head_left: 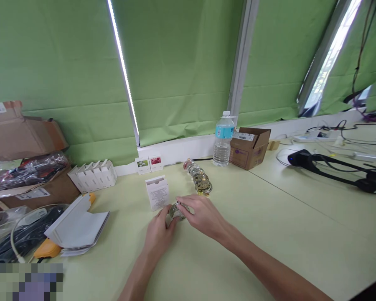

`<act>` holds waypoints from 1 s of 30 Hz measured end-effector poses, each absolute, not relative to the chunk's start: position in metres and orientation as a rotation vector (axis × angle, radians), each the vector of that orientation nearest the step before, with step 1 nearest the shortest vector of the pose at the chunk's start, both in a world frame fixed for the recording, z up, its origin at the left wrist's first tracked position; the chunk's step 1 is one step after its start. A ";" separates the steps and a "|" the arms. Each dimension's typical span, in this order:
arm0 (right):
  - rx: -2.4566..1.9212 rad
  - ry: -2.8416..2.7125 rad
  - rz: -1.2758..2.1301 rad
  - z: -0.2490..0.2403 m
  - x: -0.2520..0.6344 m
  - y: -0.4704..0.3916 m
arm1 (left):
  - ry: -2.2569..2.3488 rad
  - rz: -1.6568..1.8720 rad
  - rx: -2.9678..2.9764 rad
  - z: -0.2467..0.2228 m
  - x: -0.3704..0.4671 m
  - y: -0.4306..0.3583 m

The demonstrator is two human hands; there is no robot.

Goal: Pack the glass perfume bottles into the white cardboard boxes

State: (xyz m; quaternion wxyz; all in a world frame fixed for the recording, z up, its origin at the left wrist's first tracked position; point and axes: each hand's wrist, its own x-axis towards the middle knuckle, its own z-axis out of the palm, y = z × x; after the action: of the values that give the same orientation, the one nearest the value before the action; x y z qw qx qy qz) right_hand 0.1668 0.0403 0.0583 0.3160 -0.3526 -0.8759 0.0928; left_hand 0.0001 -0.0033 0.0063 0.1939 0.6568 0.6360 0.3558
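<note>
Left hand [161, 225] low on counter [225, 259], fingers curled round clear round object [176, 211]; right hand [199, 213] angled over it, fingertips pinched at its top.

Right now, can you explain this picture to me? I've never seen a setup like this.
There's no robot here: these are a person's bare hands, seen by one camera worn on the head, looking forward and down. On the pale table stand a small white box, a line of round, shiny pieces, a water bottle and an open cardboard box. The left hand holds a small glassy item; the right hand's fingers are at its top.
</note>
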 end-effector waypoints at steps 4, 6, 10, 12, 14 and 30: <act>-0.901 -2.288 0.223 0.060 0.168 0.041 | 1.788 0.995 1.849 0.004 -0.001 -0.003; -0.865 -2.304 0.215 0.059 0.168 0.043 | 1.799 0.982 1.849 0.003 -0.002 -0.002; -0.791 -2.306 0.177 0.056 0.168 0.045 | 1.797 0.986 1.852 0.002 -0.002 -0.002; -0.763 -2.300 0.151 0.054 0.168 0.046 | 1.792 0.980 1.853 0.002 -0.002 -0.002; -0.749 -2.299 0.136 0.052 0.168 0.047 | 1.798 0.964 1.853 0.002 -0.002 -0.002; -0.711 -2.266 0.058 0.037 0.166 0.060 | 1.828 0.979 1.857 0.001 -0.002 -0.002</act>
State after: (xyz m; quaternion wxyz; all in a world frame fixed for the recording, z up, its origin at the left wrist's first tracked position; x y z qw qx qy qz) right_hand 0.1660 0.0605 0.0369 0.3736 -0.2776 -0.8848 0.0226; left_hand -0.0016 -0.0018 0.0014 0.1781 0.6563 0.6463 0.3462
